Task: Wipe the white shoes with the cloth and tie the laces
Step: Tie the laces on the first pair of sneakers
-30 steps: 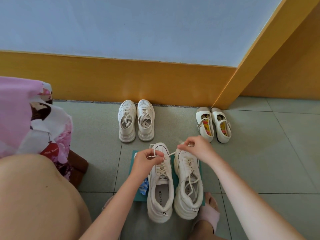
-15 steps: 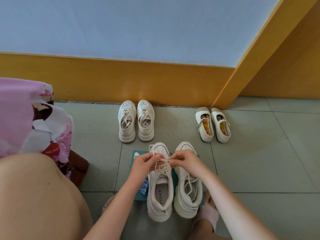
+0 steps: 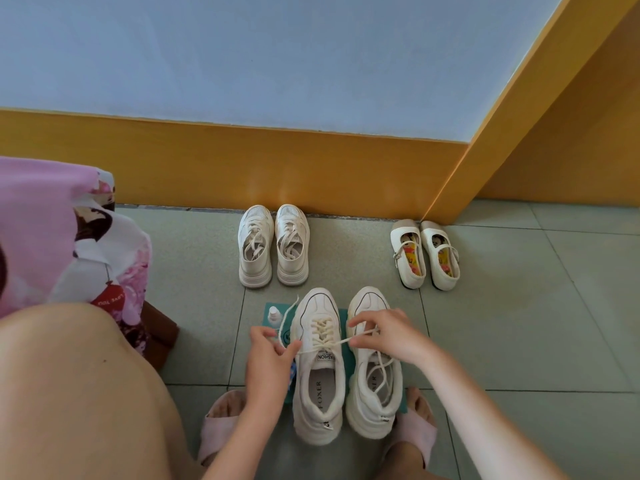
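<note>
Two chunky white sneakers stand side by side on a teal cloth (image 3: pixel 343 315) on the floor. My left hand (image 3: pixel 268 362) pinches one end of the left sneaker's (image 3: pixel 320 386) lace (image 3: pixel 332 342) at the shoe's left side. On the other side, my right hand (image 3: pixel 388 336) holds the other lace end over the right sneaker (image 3: pixel 375 403). The lace is stretched taut across the left sneaker's tongue between both hands. A loose tail of lace curls up past the toe on the left. The right sneaker's laces lie loose.
A small white bottle (image 3: pixel 273 315) lies on the cloth's far left corner. Another pair of white sneakers (image 3: pixel 273 245) and a pair of cream strap shoes (image 3: pixel 426 259) stand by the yellow skirting. My knee and pink patterned fabric (image 3: pixel 65 237) fill the left; pink slippers flank the sneakers.
My hands came together over the left sneaker's tongue, then pulled apart sideways, drawing the lace tight across the shoe. The right hand now sits lower, over the right sneaker.
</note>
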